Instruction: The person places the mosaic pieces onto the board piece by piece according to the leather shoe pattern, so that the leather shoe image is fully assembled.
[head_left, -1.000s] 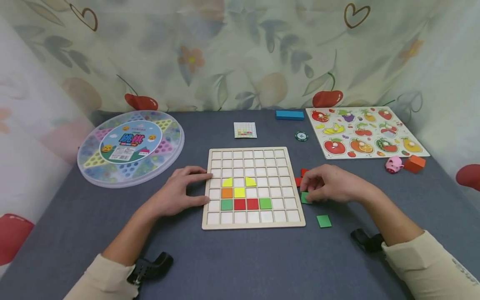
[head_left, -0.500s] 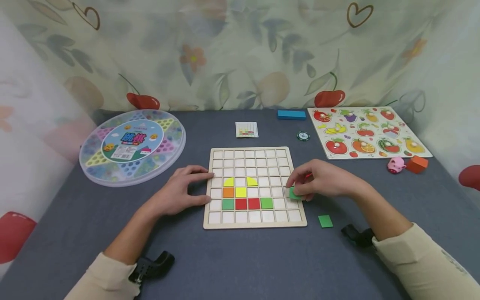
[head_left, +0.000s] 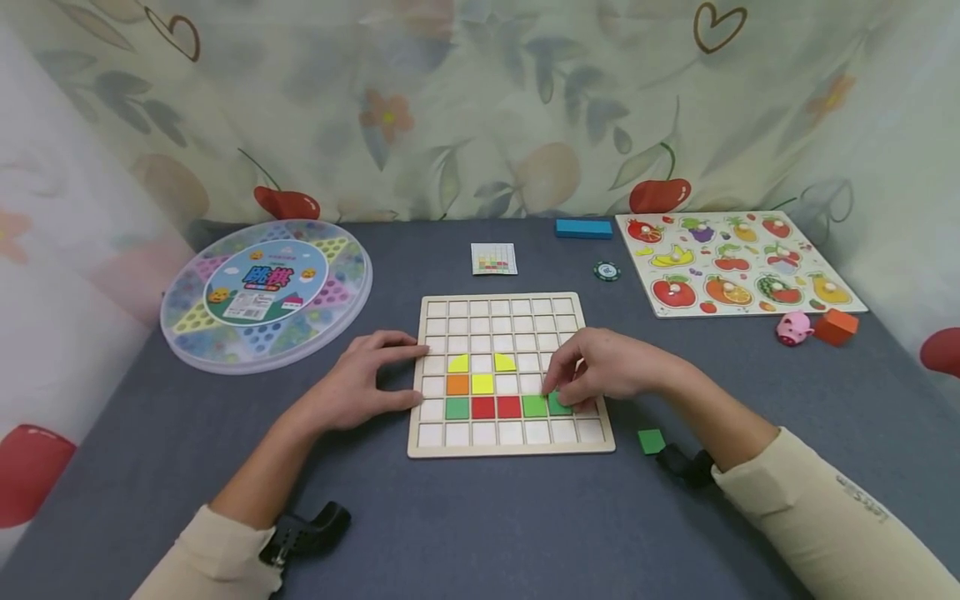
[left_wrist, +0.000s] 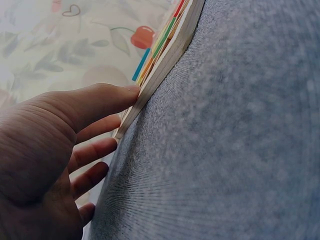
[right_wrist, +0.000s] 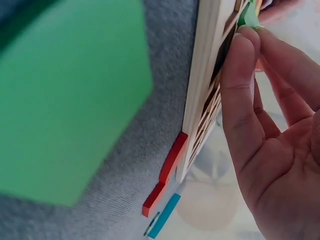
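Observation:
A wooden grid board lies flat on the table, with yellow, orange, red and green tiles set in some of its squares. My right hand pinches a green tile between thumb and fingertips, over the square right of another green tile. In the right wrist view the pinched tile looks tilted at the board's surface. My left hand rests against the board's left edge; its thumb and fingers are nearly straight and touch the rim, as the left wrist view shows.
A loose green tile lies right of the board; red pieces sit by its right edge. Behind it are a small pattern card, a poker chip and a blue block. A round game box stands left, a fruit puzzle right.
My right hand picked up a green tile beside the board and carried it left over the grid, down to the row with the red tiles. The left hand stays at the board's edge.

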